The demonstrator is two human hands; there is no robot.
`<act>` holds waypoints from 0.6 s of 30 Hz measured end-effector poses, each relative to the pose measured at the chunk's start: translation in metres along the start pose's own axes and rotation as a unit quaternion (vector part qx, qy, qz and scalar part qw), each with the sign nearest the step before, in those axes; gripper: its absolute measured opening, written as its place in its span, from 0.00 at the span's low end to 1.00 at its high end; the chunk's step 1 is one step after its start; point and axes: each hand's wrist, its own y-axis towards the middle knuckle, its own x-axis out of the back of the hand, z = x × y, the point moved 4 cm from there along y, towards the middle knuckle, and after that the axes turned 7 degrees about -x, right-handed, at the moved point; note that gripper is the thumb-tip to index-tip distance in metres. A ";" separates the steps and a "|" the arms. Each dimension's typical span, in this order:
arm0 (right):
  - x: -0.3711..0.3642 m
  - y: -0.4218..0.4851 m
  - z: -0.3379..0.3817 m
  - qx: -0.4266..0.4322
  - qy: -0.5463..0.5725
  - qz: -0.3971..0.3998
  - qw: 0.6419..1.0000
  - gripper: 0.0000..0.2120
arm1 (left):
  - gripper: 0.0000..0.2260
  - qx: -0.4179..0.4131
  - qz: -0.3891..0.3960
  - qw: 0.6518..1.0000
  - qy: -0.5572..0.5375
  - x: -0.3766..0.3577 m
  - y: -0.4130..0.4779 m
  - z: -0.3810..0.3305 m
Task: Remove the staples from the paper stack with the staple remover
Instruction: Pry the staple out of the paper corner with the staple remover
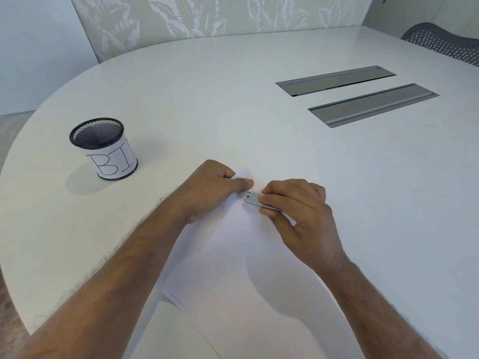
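Note:
A white paper stack [233, 268] lies on the white table [233, 112], running from the front edge up to the middle. My left hand [210, 193] pinches the stack's far corner, with the thumb pressed on top of it. My right hand [300, 211] grips a small silver staple remover [255, 198], whose tip touches the paper just beside my left thumb. The staple itself is too small to make out.
A black mesh cup [103, 149] with a white label reading "BI" stands at the left. Two grey metal cable hatches [357, 95] are set into the table at the far right. A grey mesh chair back [445, 45] shows at the top right.

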 end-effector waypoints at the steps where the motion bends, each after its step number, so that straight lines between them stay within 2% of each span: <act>1: 0.000 0.000 0.001 0.006 0.002 0.002 1.000 0.09 | 0.22 0.003 -0.003 1.000 -0.008 0.000 0.001 0.001; 4: -0.002 -0.005 0.007 0.022 -0.001 0.011 1.000 0.08 | 0.27 0.002 -0.016 1.000 -0.010 0.005 0.002 0.002; 7: 0.006 -0.006 -0.001 -0.032 0.006 -0.009 0.999 0.06 | 0.24 -0.011 -0.002 1.000 -0.015 0.007 -0.001 -0.004; 11: 0.013 -0.004 -0.008 -0.099 0.016 -0.025 0.995 0.07 | 0.27 -0.008 0.024 0.999 -0.040 0.006 -0.005 -0.008; 18: 0.011 -0.006 -0.008 -0.110 -0.007 -0.017 0.994 0.07 | 0.24 -0.016 0.033 0.998 -0.059 0.003 -0.006 -0.005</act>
